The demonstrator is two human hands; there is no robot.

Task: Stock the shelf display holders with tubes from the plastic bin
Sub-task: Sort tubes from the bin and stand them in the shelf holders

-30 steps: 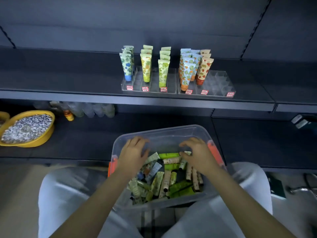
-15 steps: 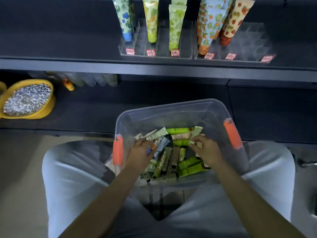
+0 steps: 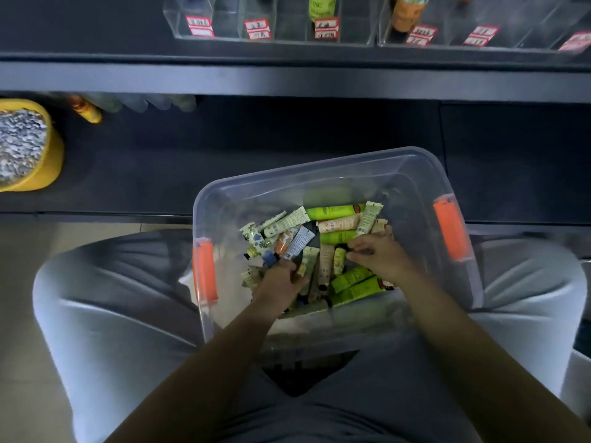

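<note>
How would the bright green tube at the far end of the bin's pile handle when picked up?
The green tube looks small and plastic, so probably light and slightly squashy. It lies flat among other tubes, so it is unlikely to roll far. Its smooth skin may be a little slippery.

The light is dim and cool and falls from above. The pale trousers (image 3: 112,314) and the green tubes (image 3: 332,212) catch most of it, while the recess under the shelf (image 3: 287,78) lies in deep shadow. A soft sheen sits on the clear plastic bin (image 3: 319,169). Motion blur smears the red price labels (image 3: 326,28) and the bin's right orange latch (image 3: 447,228). The wide lens stretches the forearms at the lower edge.
</note>
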